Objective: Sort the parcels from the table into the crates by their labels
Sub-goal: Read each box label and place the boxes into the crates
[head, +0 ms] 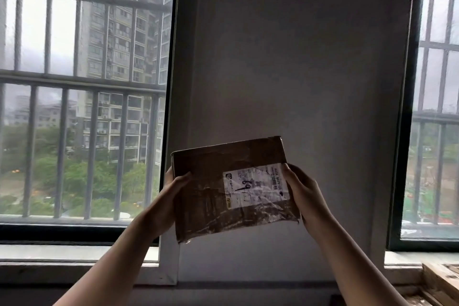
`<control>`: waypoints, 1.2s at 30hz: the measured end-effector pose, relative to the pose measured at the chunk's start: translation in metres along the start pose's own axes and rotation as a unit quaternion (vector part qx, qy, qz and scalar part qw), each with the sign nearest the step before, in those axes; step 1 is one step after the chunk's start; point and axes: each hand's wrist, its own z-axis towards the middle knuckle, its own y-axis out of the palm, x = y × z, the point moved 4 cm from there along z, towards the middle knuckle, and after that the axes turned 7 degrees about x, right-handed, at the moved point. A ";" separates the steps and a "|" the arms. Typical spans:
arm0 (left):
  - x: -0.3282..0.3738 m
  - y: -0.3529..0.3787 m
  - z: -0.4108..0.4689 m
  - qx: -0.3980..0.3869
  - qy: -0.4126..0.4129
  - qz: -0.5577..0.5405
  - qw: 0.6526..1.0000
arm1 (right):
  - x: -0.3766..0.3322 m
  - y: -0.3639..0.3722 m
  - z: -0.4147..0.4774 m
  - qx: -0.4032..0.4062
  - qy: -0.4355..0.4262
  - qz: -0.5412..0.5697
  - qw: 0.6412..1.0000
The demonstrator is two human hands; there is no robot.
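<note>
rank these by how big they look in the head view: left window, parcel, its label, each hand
1. left window
2. parcel
3. label, left hand and right hand look too alike to rank

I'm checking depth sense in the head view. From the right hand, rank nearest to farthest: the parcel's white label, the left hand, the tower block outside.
1. The white label: on the face of the parcel, right beside the thumb of the right hand.
2. The left hand: gripping the parcel's opposite side.
3. The tower block: far outside, through the barred left window.
</note>
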 end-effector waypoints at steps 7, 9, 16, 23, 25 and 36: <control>0.000 0.012 -0.003 0.008 0.040 -0.102 0.994 | 0.000 -0.006 -0.007 0.049 -0.043 0.039 0.997; 0.002 0.019 -0.003 0.007 0.069 -0.136 0.988 | 0.011 -0.004 -0.012 0.055 -0.005 0.040 0.998; -0.019 0.035 0.001 0.057 0.094 -0.099 0.989 | 0.044 0.047 -0.034 -0.084 0.105 0.104 0.985; -0.009 0.021 -0.018 0.016 0.037 0.051 0.998 | 0.045 0.033 -0.021 -0.037 0.029 0.157 0.986; -0.004 0.026 -0.020 -0.013 0.043 0.094 0.995 | 0.041 0.033 -0.022 -0.036 -0.001 0.141 0.989; -0.011 0.041 -0.035 0.037 0.057 0.115 0.991 | 0.044 0.046 -0.030 -0.074 0.007 0.069 0.995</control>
